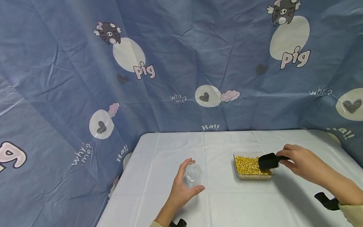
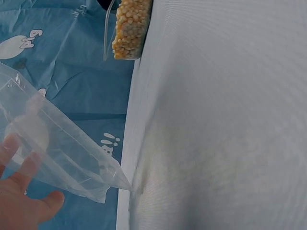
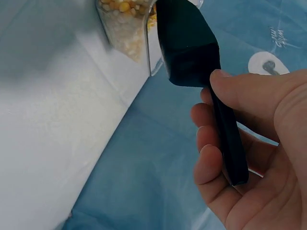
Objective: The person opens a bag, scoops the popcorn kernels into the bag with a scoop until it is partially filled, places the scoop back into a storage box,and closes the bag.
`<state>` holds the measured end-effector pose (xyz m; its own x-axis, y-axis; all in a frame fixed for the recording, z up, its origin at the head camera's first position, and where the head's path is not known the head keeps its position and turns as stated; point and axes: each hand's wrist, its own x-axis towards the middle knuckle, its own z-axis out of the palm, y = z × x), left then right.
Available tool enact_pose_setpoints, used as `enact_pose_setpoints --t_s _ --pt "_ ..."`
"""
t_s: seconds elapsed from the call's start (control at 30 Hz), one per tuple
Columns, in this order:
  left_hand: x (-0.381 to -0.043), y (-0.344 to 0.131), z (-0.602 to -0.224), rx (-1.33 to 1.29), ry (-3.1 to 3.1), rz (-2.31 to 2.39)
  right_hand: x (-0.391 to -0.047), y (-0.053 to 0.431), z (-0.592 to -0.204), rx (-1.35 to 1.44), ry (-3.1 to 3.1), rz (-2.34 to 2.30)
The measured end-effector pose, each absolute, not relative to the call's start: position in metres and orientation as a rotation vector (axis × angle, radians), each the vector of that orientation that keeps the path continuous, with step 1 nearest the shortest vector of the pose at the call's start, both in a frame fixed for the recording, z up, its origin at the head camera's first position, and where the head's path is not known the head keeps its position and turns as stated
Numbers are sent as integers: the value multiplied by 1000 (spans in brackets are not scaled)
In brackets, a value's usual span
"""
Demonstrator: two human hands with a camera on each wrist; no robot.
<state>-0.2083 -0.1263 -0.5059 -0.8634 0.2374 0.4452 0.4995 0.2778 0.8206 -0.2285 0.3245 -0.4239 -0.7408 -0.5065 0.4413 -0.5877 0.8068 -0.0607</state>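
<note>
My left hand [image 1: 179, 191] holds a clear plastic bag [image 1: 193, 175] above the table, its fingers and thumb spread round the bag's rounded mouth. In the left wrist view the bag [image 2: 72, 148] tapers to a pointed lower corner, and nothing shows inside it. To the right, my right hand [image 1: 302, 161] grips the handle of a black scoop [image 1: 267, 161]. The scoop's head is over the right part of a clear rectangular container [image 1: 253, 177] of yellow corn kernels [image 1: 246, 165]. From the right wrist, the scoop [image 3: 189, 52] overlaps the container's rim; its contents are hidden.
A white cloth covers the table [image 1: 221, 208]. Behind and to the left hangs a blue printed curtain [image 1: 175, 63]. Black straps [image 1: 327, 201] sit at the wrists.
</note>
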Motion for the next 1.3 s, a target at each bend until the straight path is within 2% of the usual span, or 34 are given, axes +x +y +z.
enact_pose_setpoints --t_s 0.37,1.3 --pt "-209 -126 -505 -681 -2305 -1652 -231 318 -420 852 -2551 235" --pt "-207 -125 -506 -693 -2310 -1635 -237 305 -453 766 -2652 424"
